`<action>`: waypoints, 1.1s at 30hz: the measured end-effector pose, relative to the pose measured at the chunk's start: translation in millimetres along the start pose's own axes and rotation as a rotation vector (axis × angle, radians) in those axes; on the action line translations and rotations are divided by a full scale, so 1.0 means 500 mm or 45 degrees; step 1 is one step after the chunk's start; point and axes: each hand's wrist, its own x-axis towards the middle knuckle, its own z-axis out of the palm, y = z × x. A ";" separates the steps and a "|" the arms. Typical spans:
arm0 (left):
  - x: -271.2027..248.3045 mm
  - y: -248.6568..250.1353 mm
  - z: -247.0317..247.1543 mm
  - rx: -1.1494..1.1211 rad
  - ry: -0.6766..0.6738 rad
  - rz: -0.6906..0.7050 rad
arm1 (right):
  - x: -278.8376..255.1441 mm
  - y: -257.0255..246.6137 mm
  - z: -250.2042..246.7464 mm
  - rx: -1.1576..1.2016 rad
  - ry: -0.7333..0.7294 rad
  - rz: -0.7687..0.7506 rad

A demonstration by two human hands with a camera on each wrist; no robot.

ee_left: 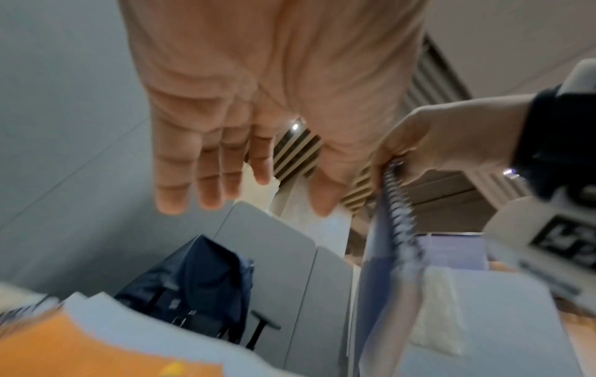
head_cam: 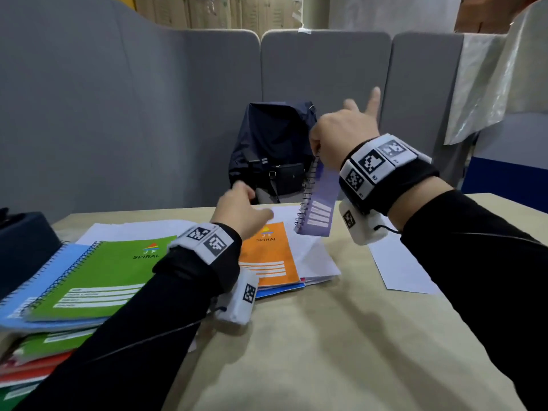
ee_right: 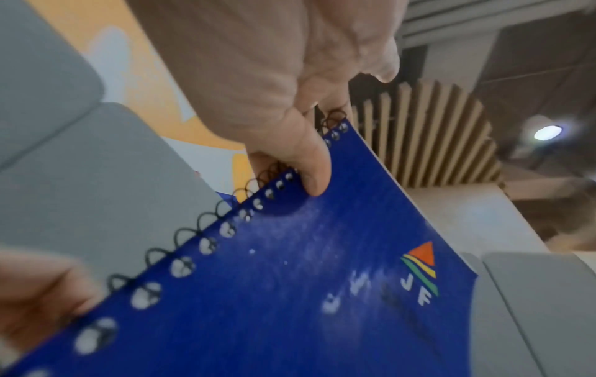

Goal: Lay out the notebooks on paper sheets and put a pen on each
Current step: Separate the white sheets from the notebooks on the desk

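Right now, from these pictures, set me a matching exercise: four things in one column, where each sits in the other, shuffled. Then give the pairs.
Things:
1. blue notebook
2. orange notebook
3. green notebook
4. dark bag

Places:
A. on top of the stack at the table's left
B. hanging in the air from the right hand
C. behind the table, against the grey panels
D. flat on white sheets, just past the left hand

Pairs: 1-B, 2-D, 3-A, 4-C
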 end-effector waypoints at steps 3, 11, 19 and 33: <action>-0.007 0.027 -0.042 -0.170 -0.052 0.108 | 0.003 -0.050 -0.032 -0.002 0.010 -0.111; -0.038 0.021 -0.080 -0.606 -0.064 0.021 | 0.010 -0.117 -0.042 0.073 -0.089 -0.152; -0.056 0.008 -0.104 -0.160 -0.043 0.103 | -0.001 -0.129 0.022 0.373 -0.073 -0.184; -0.021 -0.058 -0.089 -0.291 0.123 -0.235 | -0.055 -0.083 0.122 1.415 -0.899 0.546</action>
